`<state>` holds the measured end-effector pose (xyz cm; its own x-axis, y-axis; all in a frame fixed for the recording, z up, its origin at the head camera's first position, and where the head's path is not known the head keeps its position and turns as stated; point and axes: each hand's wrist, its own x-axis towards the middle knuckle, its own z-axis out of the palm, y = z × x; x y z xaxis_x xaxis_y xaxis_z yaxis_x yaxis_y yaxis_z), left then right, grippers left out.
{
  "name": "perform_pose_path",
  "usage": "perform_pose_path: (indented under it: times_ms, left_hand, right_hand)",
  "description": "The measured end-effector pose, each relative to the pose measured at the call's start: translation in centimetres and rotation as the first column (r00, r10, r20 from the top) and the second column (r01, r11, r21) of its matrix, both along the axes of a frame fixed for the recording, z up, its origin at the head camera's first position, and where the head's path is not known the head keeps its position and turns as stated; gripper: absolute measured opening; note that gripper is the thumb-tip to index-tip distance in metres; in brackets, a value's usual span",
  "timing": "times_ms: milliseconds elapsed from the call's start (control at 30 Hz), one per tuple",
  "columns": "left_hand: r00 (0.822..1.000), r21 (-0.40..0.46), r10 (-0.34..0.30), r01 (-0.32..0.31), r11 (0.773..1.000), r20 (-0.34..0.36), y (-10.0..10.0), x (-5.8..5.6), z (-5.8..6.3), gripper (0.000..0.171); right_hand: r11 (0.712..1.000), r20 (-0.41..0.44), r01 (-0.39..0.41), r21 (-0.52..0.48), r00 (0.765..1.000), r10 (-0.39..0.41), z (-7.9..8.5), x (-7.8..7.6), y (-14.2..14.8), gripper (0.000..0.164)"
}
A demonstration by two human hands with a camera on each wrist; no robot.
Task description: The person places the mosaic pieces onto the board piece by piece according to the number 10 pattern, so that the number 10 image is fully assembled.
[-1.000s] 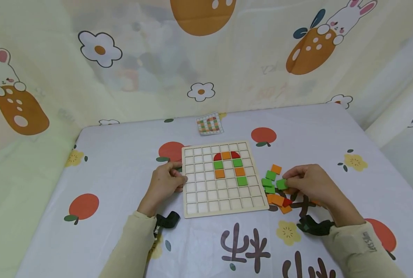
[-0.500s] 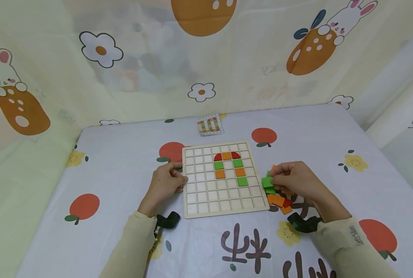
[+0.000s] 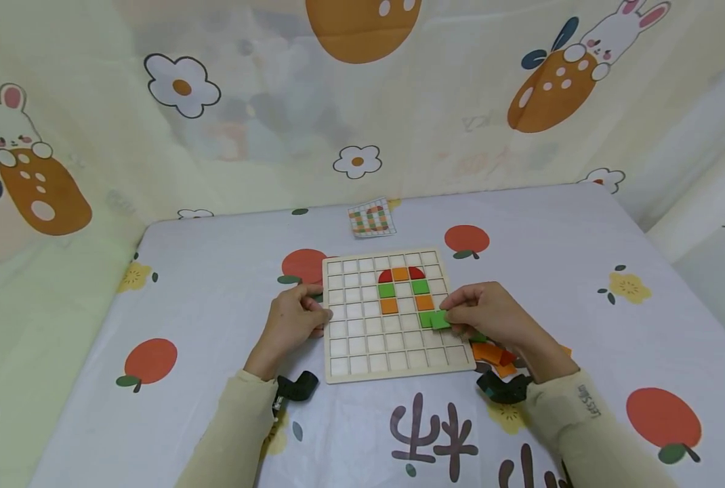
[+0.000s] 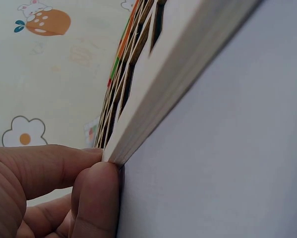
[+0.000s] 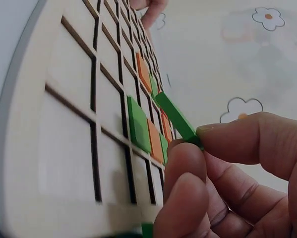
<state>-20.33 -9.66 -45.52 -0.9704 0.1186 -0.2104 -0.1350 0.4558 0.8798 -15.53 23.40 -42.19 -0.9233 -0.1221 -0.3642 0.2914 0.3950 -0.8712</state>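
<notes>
A pale wooden grid board point(image 3: 374, 344) lies on the table, its left edge pinched between thumb and index finger of my left hand point(image 3: 289, 322). My right hand point(image 3: 493, 322) pinches a thin square green tile point(image 3: 440, 320) by its edge, held tilted over the right part of the grid. In the head view that tile overlaps a seated green tile point(image 3: 425, 319). Set into the grid above are orange tiles point(image 3: 424, 302), other green tiles point(image 3: 387, 290) and two rounded red pieces point(image 3: 416, 273), forming an arch. The right wrist view shows the held green tile point(image 5: 177, 118) raised off the grid.
Loose orange tiles point(image 3: 488, 352) and a red piece point(image 3: 507, 358) lie right of the board, partly hidden under my right hand and forearm. A small pattern card point(image 3: 371, 218) lies behind the board. A printed cloth point(image 3: 216, 271) covers the table, with a curtain point(image 3: 265, 156) behind.
My right hand has moved left from the loose pile to over the board's right side, carrying the green tile. The left hand stays at the board's edge.
</notes>
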Motion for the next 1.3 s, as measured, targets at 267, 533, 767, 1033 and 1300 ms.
perform_pose_path:
  times_ms: [267,533,767,1033,1300]
  left_hand:
    - [1.000,0.013,-0.004,0.004,1.000,-0.001,-0.1,0.0,0.0,0.051]
    - [1.000,0.016,-0.007,0.007,1.000,-0.011,-0.1,0.0,-0.1,0.050]
    - [1.000,0.026,-0.009,0.009,1.000,-0.016,-0.1,-0.1,-0.1,0.049]
    - [1.000,0.026,-0.014,0.015,1.000,-0.021,-0.1,-0.2,-0.2,0.050]
    - [1.000,0.016,-0.011,0.011,1.000,-0.016,-0.1,0.0,0.1,0.048]
  right_hand:
    - [1.000,0.004,-0.016,-0.015,1.000,0.016,-0.2,-0.5,-1.3,0.018]
    - [0.998,0.011,-0.040,-0.039,0.999,0.040,0.0,-0.8,-2.5,0.019]
    - [0.994,-0.021,-0.082,-0.071,0.997,0.081,-0.4,-1.2,-3.4,0.019]
    - [0.997,0.007,-0.068,-0.039,0.998,0.069,-0.6,-1.7,-4.5,0.017]
    - [0.996,-0.023,-0.093,0.010,0.995,0.093,-0.6,-2.1,-5.6,0.014]
